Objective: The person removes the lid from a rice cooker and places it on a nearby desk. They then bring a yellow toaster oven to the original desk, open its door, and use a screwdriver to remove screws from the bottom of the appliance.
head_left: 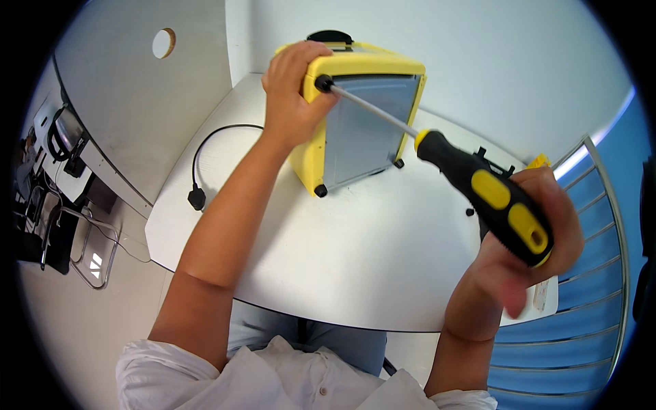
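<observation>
A yellow box-shaped appliance (pixel 369 66), perhaps a toaster oven, stands tipped up on the white table with its grey metal underside (pixel 372 130) toward me. Round black feet sit at its corners. My left hand (pixel 292 96) grips the upper left corner, the thumb beside the black foot (pixel 323 83) there. A long screwdriver (pixel 444 154) with a black and yellow handle reaches across to that foot, its tip hidden at the foot's middle. Around the handle's end, my right hand (pixel 560 229) is closed, partly blurred, with part of its fingers hidden behind the handle.
A black power cord with a plug (pixel 197 198) lies on the table's left. Behind the screwdriver are a black part (pixel 495 164), a yellow piece (pixel 538 161) and a small black piece (pixel 470 212). A grey partition (pixel 150 102) stands left; metal rails (pixel 594 273) run along the right.
</observation>
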{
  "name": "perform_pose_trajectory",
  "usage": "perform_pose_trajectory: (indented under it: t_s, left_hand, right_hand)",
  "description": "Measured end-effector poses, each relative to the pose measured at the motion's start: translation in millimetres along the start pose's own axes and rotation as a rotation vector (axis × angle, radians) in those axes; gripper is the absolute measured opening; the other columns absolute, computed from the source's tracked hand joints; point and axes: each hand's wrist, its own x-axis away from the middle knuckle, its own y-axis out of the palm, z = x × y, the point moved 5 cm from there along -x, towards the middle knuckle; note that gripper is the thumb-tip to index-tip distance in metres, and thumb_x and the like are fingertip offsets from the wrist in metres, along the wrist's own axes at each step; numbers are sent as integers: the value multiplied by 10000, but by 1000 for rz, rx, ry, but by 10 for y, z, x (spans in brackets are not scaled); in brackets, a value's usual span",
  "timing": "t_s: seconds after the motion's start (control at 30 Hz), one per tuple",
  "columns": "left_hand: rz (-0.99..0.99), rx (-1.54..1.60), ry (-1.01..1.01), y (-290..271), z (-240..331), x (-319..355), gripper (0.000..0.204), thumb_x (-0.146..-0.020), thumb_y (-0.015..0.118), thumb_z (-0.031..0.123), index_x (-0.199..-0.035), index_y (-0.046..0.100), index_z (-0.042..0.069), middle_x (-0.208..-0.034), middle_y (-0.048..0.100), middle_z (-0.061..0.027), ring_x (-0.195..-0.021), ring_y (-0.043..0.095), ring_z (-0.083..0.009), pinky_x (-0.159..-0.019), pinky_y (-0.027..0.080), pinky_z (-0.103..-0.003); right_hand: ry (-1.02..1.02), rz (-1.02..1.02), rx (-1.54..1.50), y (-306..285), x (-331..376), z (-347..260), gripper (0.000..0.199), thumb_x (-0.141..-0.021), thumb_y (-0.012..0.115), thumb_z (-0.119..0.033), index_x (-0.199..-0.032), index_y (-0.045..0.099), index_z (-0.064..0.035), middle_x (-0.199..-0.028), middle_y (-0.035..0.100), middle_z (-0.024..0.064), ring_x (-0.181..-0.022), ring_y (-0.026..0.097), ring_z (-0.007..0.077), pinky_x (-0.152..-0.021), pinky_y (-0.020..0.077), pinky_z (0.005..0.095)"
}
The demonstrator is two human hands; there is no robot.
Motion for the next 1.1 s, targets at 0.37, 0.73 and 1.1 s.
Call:
perform_pose_trajectory:
  t_s: [0.37,0.73,1.1]
  left_hand:
    - [-39,-30,-9,7,-2,25,490,-719,681,224,-1181,558,115,-1241,552,-61,-1198,458,-270,-1025,357,-379]
    - [-29,-2,-12,17,-2,26,484,-720,687,228,-1172,561,110,-1236,548,-73,-1186,467,-277,-1014,370,-381]
    - [-18,1,-6,17,3,19,481,-705,686,239,-1152,562,109,-1221,558,-79,-1164,484,-289,-1003,379,-393]
  right_hand:
    - [313,-502,434,-105,-100,-170,581,-755,564,-141,-1306,444,2,-1042,531,140,-883,580,194,-781,501,287]
    - [190,-475,505,-50,-98,-338,523,-815,666,-156,-1265,455,10,-1058,524,158,-850,590,159,-736,514,253]
    - [634,-314,424,-113,7,-233,595,-878,653,-357,-1330,456,-23,-911,590,129,-778,589,127,-632,460,216]
